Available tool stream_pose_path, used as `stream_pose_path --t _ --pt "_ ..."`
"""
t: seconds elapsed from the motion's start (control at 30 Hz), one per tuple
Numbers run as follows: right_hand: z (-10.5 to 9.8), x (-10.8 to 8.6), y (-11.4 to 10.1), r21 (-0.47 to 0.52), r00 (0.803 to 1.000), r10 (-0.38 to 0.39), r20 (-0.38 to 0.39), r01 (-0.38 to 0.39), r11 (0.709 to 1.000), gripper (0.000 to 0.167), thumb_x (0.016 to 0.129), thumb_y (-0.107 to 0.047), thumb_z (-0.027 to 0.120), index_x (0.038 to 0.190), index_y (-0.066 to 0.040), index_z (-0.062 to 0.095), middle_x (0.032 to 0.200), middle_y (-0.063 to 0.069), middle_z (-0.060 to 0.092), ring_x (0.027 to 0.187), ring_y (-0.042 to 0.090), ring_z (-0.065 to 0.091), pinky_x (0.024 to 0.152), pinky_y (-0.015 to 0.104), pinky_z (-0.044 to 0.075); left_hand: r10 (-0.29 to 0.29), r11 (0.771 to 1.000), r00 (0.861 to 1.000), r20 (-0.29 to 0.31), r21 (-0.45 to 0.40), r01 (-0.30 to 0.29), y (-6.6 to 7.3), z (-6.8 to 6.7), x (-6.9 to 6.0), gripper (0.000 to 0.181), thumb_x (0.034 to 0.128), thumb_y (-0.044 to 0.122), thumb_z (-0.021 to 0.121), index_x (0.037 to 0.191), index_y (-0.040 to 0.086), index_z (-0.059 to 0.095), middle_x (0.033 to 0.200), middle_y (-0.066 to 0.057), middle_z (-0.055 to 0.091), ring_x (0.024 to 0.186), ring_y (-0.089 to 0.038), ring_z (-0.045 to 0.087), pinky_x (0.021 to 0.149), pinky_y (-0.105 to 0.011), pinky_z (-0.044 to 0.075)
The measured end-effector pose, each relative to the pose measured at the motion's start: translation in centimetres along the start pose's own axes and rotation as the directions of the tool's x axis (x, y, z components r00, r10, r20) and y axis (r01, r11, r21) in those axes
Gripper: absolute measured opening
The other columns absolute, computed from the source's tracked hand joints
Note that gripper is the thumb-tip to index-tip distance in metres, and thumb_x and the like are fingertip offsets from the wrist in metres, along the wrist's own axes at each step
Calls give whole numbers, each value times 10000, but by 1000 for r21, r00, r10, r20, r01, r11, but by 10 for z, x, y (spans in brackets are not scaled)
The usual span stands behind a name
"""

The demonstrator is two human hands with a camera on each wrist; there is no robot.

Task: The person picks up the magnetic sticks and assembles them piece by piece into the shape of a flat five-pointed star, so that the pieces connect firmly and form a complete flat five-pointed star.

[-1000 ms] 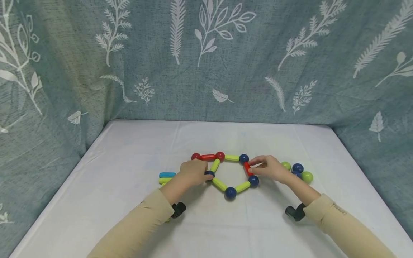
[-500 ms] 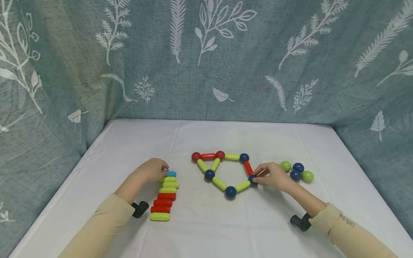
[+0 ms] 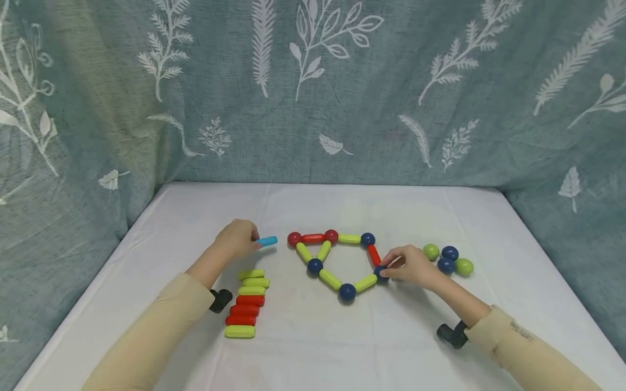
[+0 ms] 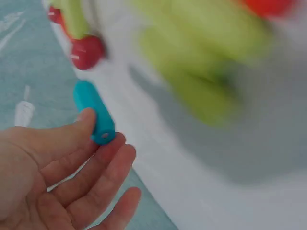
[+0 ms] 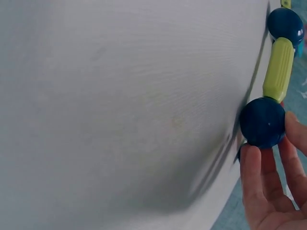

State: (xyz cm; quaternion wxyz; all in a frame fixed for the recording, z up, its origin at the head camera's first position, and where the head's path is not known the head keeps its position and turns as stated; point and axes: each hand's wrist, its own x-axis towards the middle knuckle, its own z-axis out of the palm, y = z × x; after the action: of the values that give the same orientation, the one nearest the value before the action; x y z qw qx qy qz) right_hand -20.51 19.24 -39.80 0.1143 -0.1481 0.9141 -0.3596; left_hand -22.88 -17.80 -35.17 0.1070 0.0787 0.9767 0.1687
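Observation:
Between thumb and fingertips my left hand (image 3: 237, 239) pinches a blue rod (image 3: 267, 241), held above the table left of a linked shape of rods and balls. In the left wrist view the blue rod (image 4: 94, 111) points away from the palm. My right hand (image 3: 411, 266) grips the dark blue ball (image 5: 263, 122) at the shape's right corner, thumb on one side and fingers on the other. A red rod (image 3: 374, 255) and a yellow-green rod (image 3: 365, 283) join that ball. At the shape's left end sits a red ball (image 3: 294, 239), with another red ball (image 3: 331, 236) beside it.
A column of loose yellow-green and red rods (image 3: 244, 310) lies on the white table (image 3: 313, 347) below my left hand. Loose green and dark blue balls (image 3: 446, 266) cluster right of my right hand. A patterned curtain (image 3: 313, 136) hangs behind the table.
My left hand left the linked shape, reached the rod column, and lifted the blue rod off its top, moving right and away. My right hand slid from the red rod down to the dark blue ball.

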Motion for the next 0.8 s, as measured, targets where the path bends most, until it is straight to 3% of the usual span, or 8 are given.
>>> stream_pose_path --t 0.17,0.37,0.57,0.8 --pt "1 3 -1 -2 1000 20 9 -20 1000 142 753 -129 745 862 -64 681 845 6 640 763 153 603 615 269 508 -74 995 997 -15 -68 73 36 2 35 261 884 163 596 1036 -44 636 966 -154 636 837 -245 581 739 -364 485" --pt "0 3 -2 -9 1000 29 10 -28 1000 135 753 -115 742 859 -60 678 836 6 637 749 146 602 612 268 510 -182 965 983 -20 -194 174 73 25 69 318 867 254 597 1070 16 658 1033 -115 636 855 -217 561 731 -321 471" --pt "1 3 -4 -19 1000 30 2 -30 999 141 754 -114 741 869 -59 681 841 6 639 749 144 602 614 264 507 -260 915 966 -7 -322 244 100 42 83 332 819 319 644 1017 55 679 993 -76 640 836 -198 552 639 -273 439" --pt "2 3 -5 -16 998 61 -10 -61 998 150 750 -109 744 877 -56 682 836 3 638 744 138 591 612 264 503 -312 907 950 26 -291 306 119 50 86 352 809 339 633 979 31 630 839 -72 569 691 -181 475 557 -263 389"
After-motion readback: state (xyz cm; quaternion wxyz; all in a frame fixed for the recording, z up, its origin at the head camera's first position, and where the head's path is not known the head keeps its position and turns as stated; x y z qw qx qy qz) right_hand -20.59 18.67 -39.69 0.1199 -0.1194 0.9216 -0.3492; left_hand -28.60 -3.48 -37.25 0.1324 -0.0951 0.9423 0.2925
